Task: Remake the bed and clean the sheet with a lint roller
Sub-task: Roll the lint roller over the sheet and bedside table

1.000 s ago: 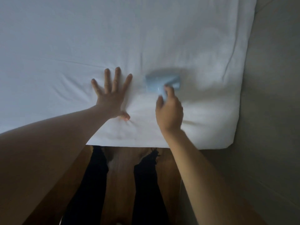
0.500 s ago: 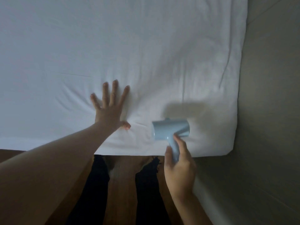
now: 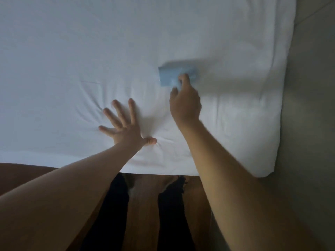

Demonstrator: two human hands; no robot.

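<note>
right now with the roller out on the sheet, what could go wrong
1. The sheet is puckered around the left hand pressing it flat; the lint roller may snag and bunch those creases.
2. The right hand grips it at a long reach, and the roller looks motion-blurred, so a fast stroke might skip patches.
</note>
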